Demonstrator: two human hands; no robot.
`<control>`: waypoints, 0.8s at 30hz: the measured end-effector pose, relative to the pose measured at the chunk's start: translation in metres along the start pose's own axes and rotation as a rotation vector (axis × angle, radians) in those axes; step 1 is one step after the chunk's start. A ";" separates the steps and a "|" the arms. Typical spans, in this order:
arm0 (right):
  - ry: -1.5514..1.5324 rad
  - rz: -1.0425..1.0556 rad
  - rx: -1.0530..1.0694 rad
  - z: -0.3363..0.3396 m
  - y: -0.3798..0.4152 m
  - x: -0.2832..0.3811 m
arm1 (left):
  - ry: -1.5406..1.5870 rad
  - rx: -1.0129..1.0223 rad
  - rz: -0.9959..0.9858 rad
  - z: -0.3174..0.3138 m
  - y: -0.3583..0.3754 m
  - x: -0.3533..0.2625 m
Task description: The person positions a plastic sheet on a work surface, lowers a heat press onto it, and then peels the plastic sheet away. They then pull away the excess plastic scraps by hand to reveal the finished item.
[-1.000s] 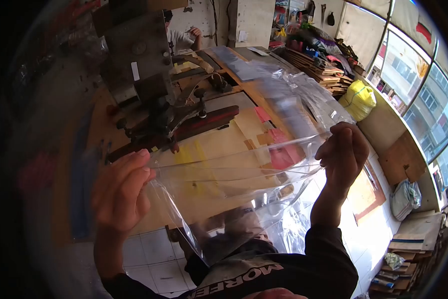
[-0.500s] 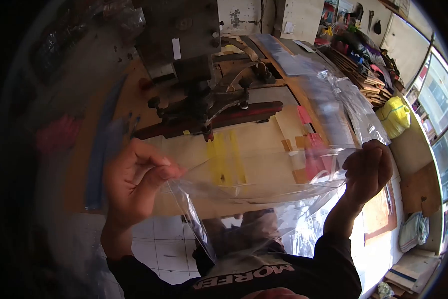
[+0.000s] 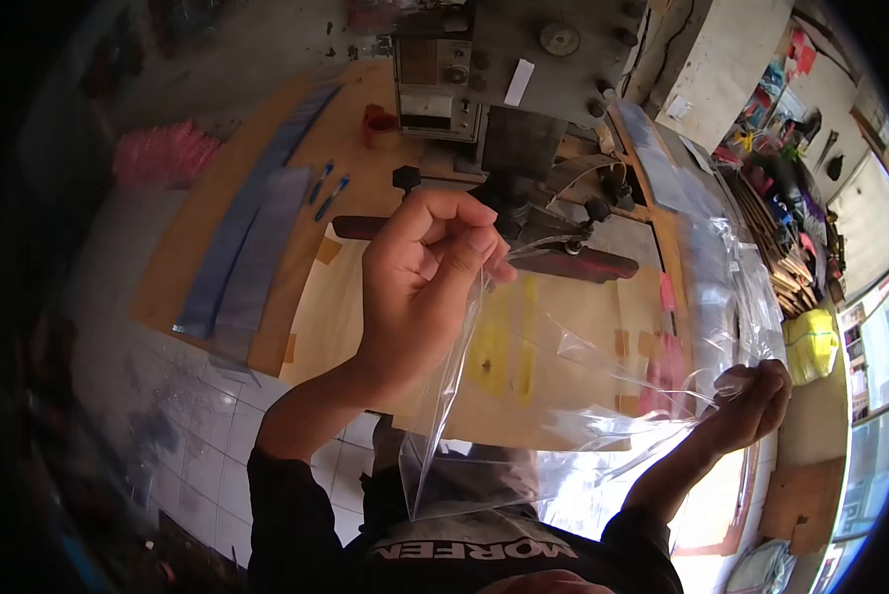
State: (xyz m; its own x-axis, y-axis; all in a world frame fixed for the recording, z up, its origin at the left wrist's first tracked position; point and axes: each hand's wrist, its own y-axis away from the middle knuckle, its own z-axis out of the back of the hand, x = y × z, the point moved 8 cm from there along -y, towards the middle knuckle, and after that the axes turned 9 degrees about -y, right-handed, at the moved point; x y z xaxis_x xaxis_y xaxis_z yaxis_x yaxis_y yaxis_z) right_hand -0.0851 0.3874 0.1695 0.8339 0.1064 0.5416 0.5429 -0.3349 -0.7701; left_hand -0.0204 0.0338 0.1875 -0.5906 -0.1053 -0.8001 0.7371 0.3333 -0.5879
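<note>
Now my left hand (image 3: 415, 287) has gone up above my right hand (image 3: 759, 404), and they are closer together than before. My left thumb and finger pinch the clear plastic (image 3: 443, 416) at one top edge; my right fingers are closed on its other side. It hangs between them, over the front of the table (image 3: 350, 342). A soft, even pull should keep it from slipping or creasing. My left fingers look near the dark red bar (image 3: 583, 265); I can't tell how near. More room is on my side, past the table's front edge.
</note>
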 end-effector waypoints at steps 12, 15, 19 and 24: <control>0.190 -0.028 -0.088 0.003 -0.010 -0.009 | 0.318 0.122 0.134 -0.002 0.011 0.027; 0.169 0.003 -0.075 -0.003 -0.009 -0.007 | 0.242 0.192 0.197 -0.004 0.019 0.043; 0.128 -0.007 -0.061 -0.002 -0.011 -0.010 | 0.291 0.234 0.253 -0.002 0.027 0.058; 0.249 0.064 -0.019 -0.006 -0.013 -0.009 | 0.209 0.197 0.221 0.006 0.030 0.055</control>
State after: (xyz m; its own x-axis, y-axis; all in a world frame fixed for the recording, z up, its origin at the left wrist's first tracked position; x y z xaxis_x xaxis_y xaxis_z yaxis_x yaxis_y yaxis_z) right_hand -0.1003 0.3849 0.1765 0.8151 -0.1486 0.5599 0.4858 -0.3512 -0.8005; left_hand -0.0294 0.0325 0.1252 -0.4489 0.1495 -0.8810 0.8918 0.1370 -0.4311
